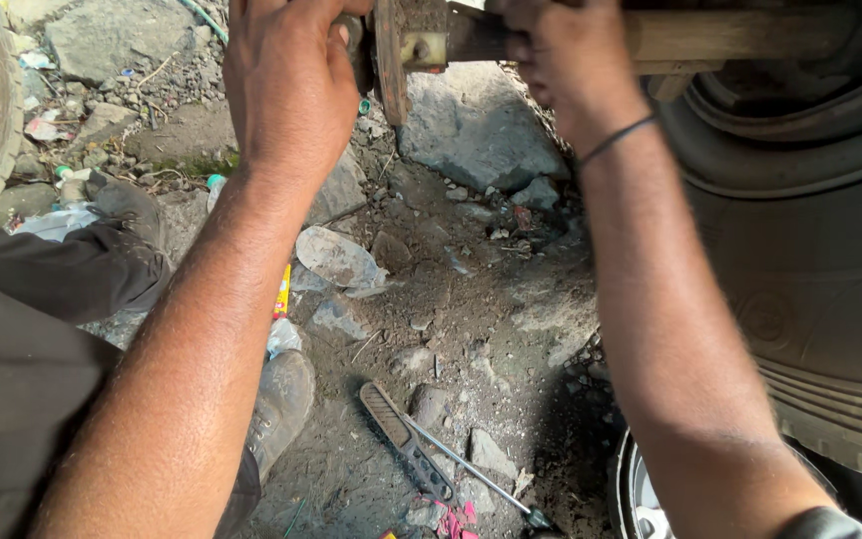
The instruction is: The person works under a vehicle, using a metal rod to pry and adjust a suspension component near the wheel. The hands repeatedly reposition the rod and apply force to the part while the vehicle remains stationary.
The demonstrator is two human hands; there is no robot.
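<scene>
Closest to my camera, both forearms fill the view, reaching up and away from me, with dark trousers at the lower left. Between the arms, on the dirt ground (491,329), lies a screwdriver (441,454) with a dark ribbed handle and a thin shaft pointing to the lower right. Just beyond it I see loose stones and a crumpled plastic scrap (336,258). On my right, a large black tyre (810,269) rises beside the right forearm, which wears a thin dark band at the wrist. Farther up, my left hand (286,85) curls its fingers over the rusty round flange (388,55) at the end of the axle bar (710,35), gripping it from the left. My right hand (561,60) is closed around the bar itself, just right of the flange. Behind them sits a big grey rock (476,130), with rubble and litter at the far left.
</scene>
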